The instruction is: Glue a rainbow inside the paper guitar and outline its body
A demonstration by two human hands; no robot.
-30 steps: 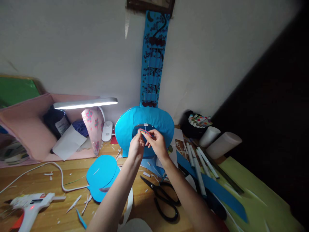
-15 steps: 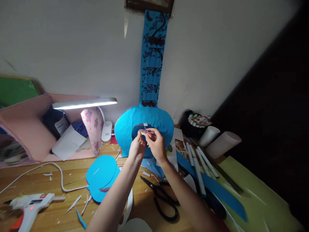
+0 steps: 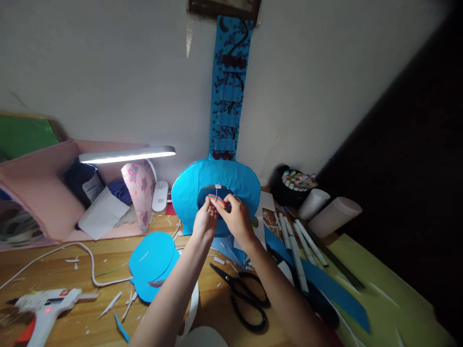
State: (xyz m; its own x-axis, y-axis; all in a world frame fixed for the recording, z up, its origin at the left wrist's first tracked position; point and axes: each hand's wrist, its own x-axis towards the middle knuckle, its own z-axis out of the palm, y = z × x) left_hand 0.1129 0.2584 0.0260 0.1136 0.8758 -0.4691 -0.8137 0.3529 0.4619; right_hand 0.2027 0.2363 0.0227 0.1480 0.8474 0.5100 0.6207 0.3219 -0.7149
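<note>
A small rainbow-striped piece (image 3: 216,199) is pinched between my two hands, in front of the round opening in a blue cardboard guitar-shaped model (image 3: 186,193). My left hand (image 3: 205,219) grips its left end with thumb and fingertips. At its right end, my right hand (image 3: 237,214) closes thumb and forefinger on it. A thin dark string hangs from a small white tab (image 3: 218,186) in the opening down to the striped piece. The model's patterned blue neck (image 3: 227,106) rises against the wall.
Black-handled scissors (image 3: 238,299) lie between my forearms. A white glue gun (image 3: 48,308) is at the lower left, near blue cutouts (image 3: 150,262). A lit lamp (image 3: 126,154) stands over a pink box (image 3: 39,193). Markers (image 3: 294,248) and white cups (image 3: 334,214) are to the right.
My right hand has shifted slightly right and down, and its fingers are more curled. My left hand stays in place on the striped piece.
</note>
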